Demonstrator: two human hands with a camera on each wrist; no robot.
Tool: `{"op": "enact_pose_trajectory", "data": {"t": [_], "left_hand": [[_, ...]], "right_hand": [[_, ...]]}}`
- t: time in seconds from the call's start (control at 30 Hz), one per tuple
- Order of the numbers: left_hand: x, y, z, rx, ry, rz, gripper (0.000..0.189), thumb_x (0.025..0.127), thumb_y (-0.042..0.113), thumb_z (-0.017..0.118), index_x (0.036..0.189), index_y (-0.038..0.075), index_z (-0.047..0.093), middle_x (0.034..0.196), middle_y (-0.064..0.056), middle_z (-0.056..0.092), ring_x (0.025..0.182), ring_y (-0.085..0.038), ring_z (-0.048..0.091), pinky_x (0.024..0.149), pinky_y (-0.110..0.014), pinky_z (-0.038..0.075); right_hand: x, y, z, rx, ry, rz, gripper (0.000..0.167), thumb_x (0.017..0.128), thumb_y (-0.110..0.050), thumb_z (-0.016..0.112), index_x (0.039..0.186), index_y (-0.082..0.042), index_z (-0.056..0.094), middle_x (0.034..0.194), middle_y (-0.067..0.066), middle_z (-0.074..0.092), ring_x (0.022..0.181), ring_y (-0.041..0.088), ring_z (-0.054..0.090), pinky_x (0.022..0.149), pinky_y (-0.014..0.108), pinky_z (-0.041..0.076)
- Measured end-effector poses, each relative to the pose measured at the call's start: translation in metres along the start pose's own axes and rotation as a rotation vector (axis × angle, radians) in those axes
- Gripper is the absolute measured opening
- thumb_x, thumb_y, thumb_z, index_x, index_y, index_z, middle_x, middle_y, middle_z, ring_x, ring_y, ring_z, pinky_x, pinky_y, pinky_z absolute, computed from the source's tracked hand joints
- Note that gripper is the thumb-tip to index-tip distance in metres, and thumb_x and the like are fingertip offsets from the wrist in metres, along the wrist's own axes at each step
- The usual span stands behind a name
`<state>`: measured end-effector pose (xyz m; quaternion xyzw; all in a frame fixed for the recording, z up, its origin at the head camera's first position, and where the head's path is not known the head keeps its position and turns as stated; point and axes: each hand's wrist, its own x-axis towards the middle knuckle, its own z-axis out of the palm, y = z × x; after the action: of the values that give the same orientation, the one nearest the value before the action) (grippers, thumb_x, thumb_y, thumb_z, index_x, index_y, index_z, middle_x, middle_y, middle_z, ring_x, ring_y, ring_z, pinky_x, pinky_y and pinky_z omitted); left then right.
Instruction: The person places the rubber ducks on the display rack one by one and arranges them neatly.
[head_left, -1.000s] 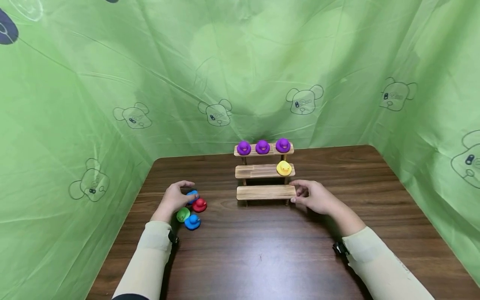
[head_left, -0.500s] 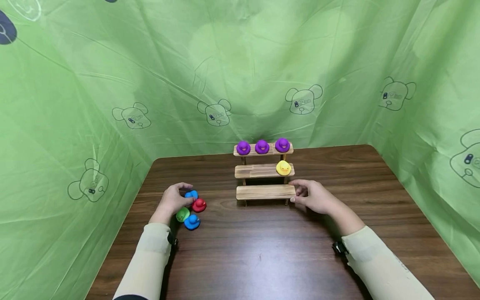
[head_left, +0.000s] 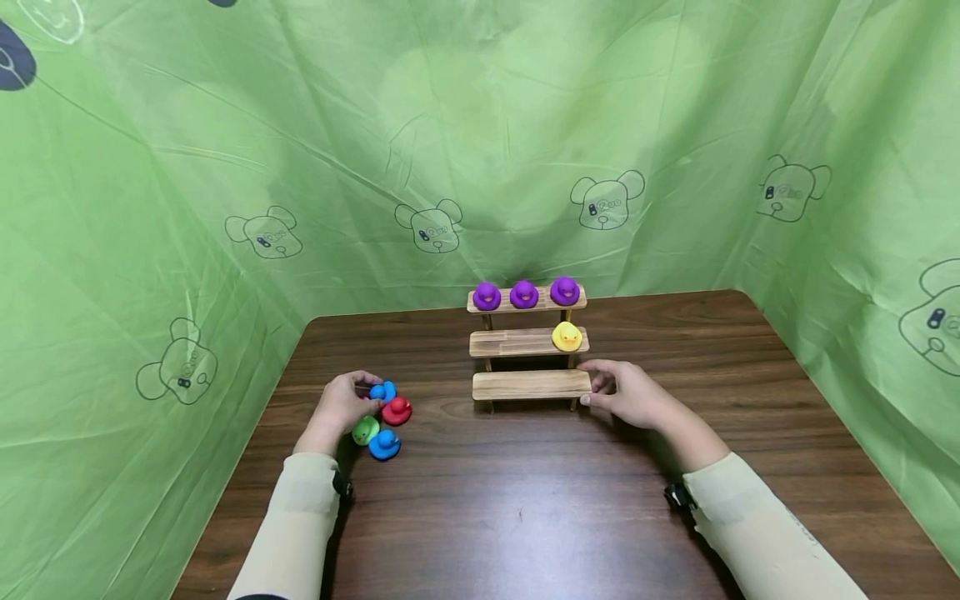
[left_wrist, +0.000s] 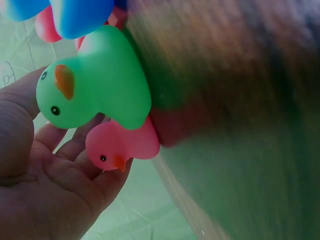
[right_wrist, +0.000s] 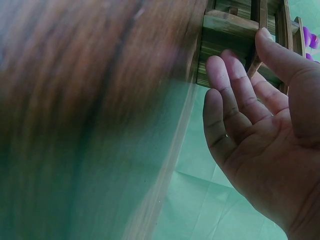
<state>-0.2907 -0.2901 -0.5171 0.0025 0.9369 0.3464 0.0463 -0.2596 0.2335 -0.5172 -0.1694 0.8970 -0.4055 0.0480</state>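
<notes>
My left hand (head_left: 341, 410) is at the cluster of toy ducks on the table's left side, its thumb and fingers apart. Between them a sliver of a pink duck (left_wrist: 122, 145) shows; in the left wrist view it sits in front of the fingers, beside a green duck (left_wrist: 90, 82). A blue duck (head_left: 384, 392) and a red duck (head_left: 397, 410) lie just right of the fingertips, with another blue duck (head_left: 385, 444) nearer. My right hand (head_left: 630, 393) holds the right end of the lowest step of a three-step wooden stand (head_left: 531, 385), thumb in front, fingers behind.
Three purple ducks (head_left: 524, 295) stand in a row on the top step. One yellow duck (head_left: 567, 337) is at the right end of the middle step. A green printed cloth (head_left: 480, 150) hangs around the back and sides of the brown table (head_left: 510, 517).
My left hand has drawn slightly left, uncovering the far blue duck that its thumb partly hid, and pink now shows between its fingers. The right hand stays on the stand.
</notes>
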Motion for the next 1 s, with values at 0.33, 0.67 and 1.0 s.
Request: {"op": "enact_pose_trajectory", "data": {"t": [0.33,0.67,1.0], "left_hand": [[0.0003,0.0011,0.0035,0.022,0.050,0.003,0.029,0.091,0.017,0.084,0.117,0.009,0.076,0.113,-0.014,0.075,0.100,-0.028,0.072,0.082,-0.042,0.059],[-0.0025,0.0065,0.0022,0.055,0.113,0.010,0.030,0.090,0.023,0.085,0.117,0.010,0.078,0.106,-0.010,0.077,0.087,-0.020,0.072,0.080,-0.040,0.056],[-0.0028,0.0077,0.0025,0.038,0.171,0.025,0.035,0.091,0.023,0.083,0.123,0.011,0.077,0.107,-0.012,0.077,0.088,-0.024,0.073,0.082,-0.042,0.057]], "right_hand": [[-0.0003,0.0009,0.0000,0.003,-0.003,0.004,0.055,0.090,-0.017,0.085,0.139,-0.005,0.064,0.094,0.002,0.069,0.081,0.016,0.065,0.073,0.033,0.056],[-0.0001,0.0012,-0.0003,0.000,0.000,-0.005,0.055,0.089,-0.017,0.086,0.138,-0.004,0.064,0.093,0.000,0.070,0.082,0.015,0.065,0.073,0.033,0.056],[-0.0005,0.0015,-0.0001,-0.006,0.001,-0.004,0.055,0.089,-0.017,0.086,0.139,-0.005,0.064,0.092,0.000,0.069,0.081,0.015,0.065,0.073,0.033,0.056]]}}
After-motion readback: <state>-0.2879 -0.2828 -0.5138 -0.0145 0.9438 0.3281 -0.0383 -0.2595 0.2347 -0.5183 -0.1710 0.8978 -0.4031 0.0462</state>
